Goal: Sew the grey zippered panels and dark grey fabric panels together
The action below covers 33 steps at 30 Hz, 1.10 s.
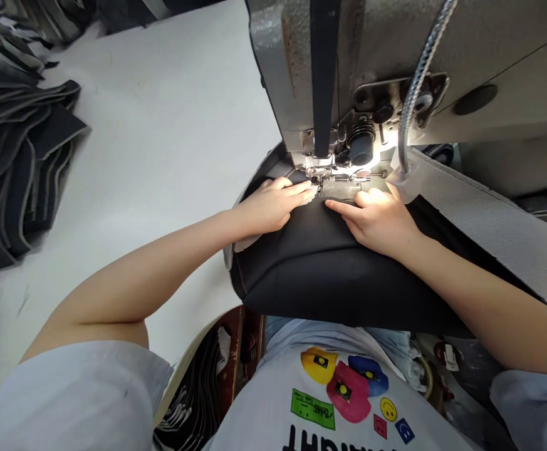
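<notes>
The black padded fabric panel [320,269] lay on the machine bed, feeding under the presser foot [319,178]. The left hand [273,203] and right hand [376,219] were open, pressing flat, not gripping. A grey fabric strip [503,232] lay right, below the industrial sewing machine [348,75]. Stacked dark cut panels [14,150] lay far left on a white table [160,113].

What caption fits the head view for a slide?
Left hand and right hand guide black padded fabric under the presser foot of an industrial sewing machine.

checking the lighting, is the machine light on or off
On: the machine light glows white, brightening the metal plate and the right hand.
</notes>
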Available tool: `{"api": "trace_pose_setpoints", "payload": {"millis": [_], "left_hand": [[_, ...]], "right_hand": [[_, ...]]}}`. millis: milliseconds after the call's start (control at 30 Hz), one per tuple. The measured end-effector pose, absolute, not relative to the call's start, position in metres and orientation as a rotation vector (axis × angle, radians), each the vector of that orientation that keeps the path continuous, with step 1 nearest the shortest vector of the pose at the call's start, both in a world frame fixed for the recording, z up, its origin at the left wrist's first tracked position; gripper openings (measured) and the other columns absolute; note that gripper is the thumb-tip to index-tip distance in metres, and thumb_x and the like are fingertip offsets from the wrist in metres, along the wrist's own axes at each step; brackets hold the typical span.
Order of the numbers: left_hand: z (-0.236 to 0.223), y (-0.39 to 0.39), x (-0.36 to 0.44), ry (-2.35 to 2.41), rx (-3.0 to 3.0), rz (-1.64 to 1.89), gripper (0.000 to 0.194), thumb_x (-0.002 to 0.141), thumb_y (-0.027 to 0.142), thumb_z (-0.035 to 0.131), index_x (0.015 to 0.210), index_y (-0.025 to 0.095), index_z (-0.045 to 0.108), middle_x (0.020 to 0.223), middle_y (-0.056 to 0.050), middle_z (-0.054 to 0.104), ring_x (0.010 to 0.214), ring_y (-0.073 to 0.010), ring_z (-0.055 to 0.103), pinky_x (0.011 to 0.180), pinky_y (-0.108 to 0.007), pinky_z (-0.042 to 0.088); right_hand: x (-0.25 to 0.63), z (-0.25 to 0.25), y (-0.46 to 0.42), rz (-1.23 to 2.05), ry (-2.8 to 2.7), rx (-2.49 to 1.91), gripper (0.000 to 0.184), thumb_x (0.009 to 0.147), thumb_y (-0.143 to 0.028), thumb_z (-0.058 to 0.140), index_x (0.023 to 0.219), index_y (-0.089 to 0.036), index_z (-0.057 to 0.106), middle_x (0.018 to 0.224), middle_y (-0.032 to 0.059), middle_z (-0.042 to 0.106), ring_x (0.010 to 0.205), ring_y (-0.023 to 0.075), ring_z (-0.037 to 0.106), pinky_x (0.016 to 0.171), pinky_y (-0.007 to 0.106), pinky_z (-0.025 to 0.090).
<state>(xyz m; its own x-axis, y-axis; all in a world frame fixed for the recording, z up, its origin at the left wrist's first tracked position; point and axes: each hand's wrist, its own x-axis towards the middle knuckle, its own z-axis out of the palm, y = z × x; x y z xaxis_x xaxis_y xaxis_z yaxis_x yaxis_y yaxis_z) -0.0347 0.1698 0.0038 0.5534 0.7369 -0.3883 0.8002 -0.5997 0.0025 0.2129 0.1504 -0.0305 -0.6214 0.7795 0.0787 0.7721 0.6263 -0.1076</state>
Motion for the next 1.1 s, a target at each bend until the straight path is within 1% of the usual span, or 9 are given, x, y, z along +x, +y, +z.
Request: {"api": "trace_pose_setpoints", "payload": {"millis": [100, 233, 333, 433, 633, 767, 867, 967, 1100], "left_hand": [[0.009, 0.173, -0.033, 1.252, 2.630, -0.596, 0.074, 0.085, 0.005, 0.037, 0.156, 0.026, 0.033, 0.163, -0.002, 0.032, 0.127, -0.0298, 0.045, 0.102, -0.045, 0.044], [0.007, 0.169, -0.032, 1.239, 2.689, -0.531, 0.072, 0.087, 0.005, 0.034, 0.156, 0.024, 0.033, 0.163, -0.005, 0.033, 0.129, -0.0315, 0.044, 0.102, -0.048, 0.044], [0.001, 0.166, -0.035, 1.258, 2.710, -0.467, 0.069, 0.089, 0.006, 0.033, 0.156, 0.023, 0.032, 0.163, -0.007, 0.033, 0.130, -0.0326, 0.042, 0.103, -0.050, 0.043], [-0.003, 0.167, -0.037, 1.250, 2.706, -0.428, 0.069, 0.089, 0.006, 0.033, 0.156, 0.023, 0.033, 0.162, -0.006, 0.033, 0.132, -0.0328, 0.041, 0.105, -0.051, 0.041], [-0.004, 0.171, -0.036, 1.276, 2.695, -0.368, 0.068, 0.089, 0.004, 0.033, 0.154, 0.024, 0.036, 0.160, -0.007, 0.037, 0.135, -0.0332, 0.040, 0.107, -0.053, 0.038], [-0.005, 0.173, -0.036, 1.249, 2.698, -0.386, 0.066, 0.091, 0.006, 0.032, 0.154, 0.023, 0.037, 0.160, -0.007, 0.038, 0.136, -0.0337, 0.038, 0.106, -0.054, 0.039], [-0.005, 0.173, -0.034, 1.260, 2.719, -0.398, 0.063, 0.093, 0.007, 0.029, 0.153, 0.023, 0.039, 0.159, -0.008, 0.039, 0.133, -0.0341, 0.041, 0.102, -0.053, 0.042], [-0.005, 0.171, -0.032, 1.273, 2.735, -0.381, 0.063, 0.091, 0.005, 0.030, 0.150, 0.023, 0.042, 0.157, -0.008, 0.041, 0.131, -0.0329, 0.044, 0.101, -0.051, 0.043], [-0.004, 0.168, -0.032, 1.259, 2.731, -0.365, 0.064, 0.088, 0.004, 0.035, 0.150, 0.020, 0.042, 0.157, -0.012, 0.038, 0.135, -0.0309, 0.042, 0.104, -0.048, 0.044]], "right_hand": [[0.215, -0.029, 0.146, 0.119, -2.754, -1.357, 0.041, 0.101, -0.026, 0.043, 0.136, -0.034, 0.063, 0.093, 0.0095, 0.065, 0.086, 0.0200, 0.053, 0.069, 0.030, 0.029], [0.218, -0.030, 0.145, 0.201, -2.790, -1.386, 0.042, 0.102, -0.030, 0.040, 0.138, -0.033, 0.062, 0.086, 0.0086, 0.062, 0.087, 0.0214, 0.051, 0.064, 0.031, 0.026], [0.220, -0.033, 0.148, 0.211, -2.771, -1.352, 0.042, 0.103, -0.032, 0.039, 0.138, -0.032, 0.062, 0.090, 0.0093, 0.060, 0.089, 0.0212, 0.050, 0.065, 0.030, 0.026], [0.221, -0.034, 0.151, 0.213, -2.756, -1.346, 0.041, 0.102, -0.032, 0.042, 0.138, -0.034, 0.062, 0.095, 0.0097, 0.059, 0.090, 0.0204, 0.049, 0.068, 0.029, 0.027], [0.219, -0.030, 0.152, 0.252, -2.776, -1.384, 0.040, 0.103, -0.032, 0.042, 0.137, -0.033, 0.063, 0.089, 0.0086, 0.060, 0.088, 0.0199, 0.050, 0.066, 0.029, 0.028], [0.220, -0.030, 0.151, 0.283, -2.736, -1.397, 0.038, 0.102, -0.031, 0.045, 0.135, -0.034, 0.064, 0.092, 0.0085, 0.063, 0.089, 0.0195, 0.053, 0.063, 0.029, 0.027], [0.221, -0.032, 0.153, 0.316, -2.691, -1.404, 0.037, 0.102, -0.031, 0.046, 0.133, -0.035, 0.066, 0.096, 0.0081, 0.065, 0.089, 0.0196, 0.056, 0.064, 0.028, 0.031], [0.222, -0.034, 0.158, 0.298, -2.664, -1.391, 0.037, 0.102, -0.032, 0.045, 0.130, -0.035, 0.069, 0.096, 0.0077, 0.067, 0.090, 0.0209, 0.058, 0.069, 0.030, 0.035], [0.224, -0.038, 0.162, 0.263, -2.664, -1.359, 0.038, 0.102, -0.033, 0.042, 0.127, -0.034, 0.071, 0.098, 0.0071, 0.068, 0.091, 0.0217, 0.060, 0.075, 0.033, 0.039]]}}
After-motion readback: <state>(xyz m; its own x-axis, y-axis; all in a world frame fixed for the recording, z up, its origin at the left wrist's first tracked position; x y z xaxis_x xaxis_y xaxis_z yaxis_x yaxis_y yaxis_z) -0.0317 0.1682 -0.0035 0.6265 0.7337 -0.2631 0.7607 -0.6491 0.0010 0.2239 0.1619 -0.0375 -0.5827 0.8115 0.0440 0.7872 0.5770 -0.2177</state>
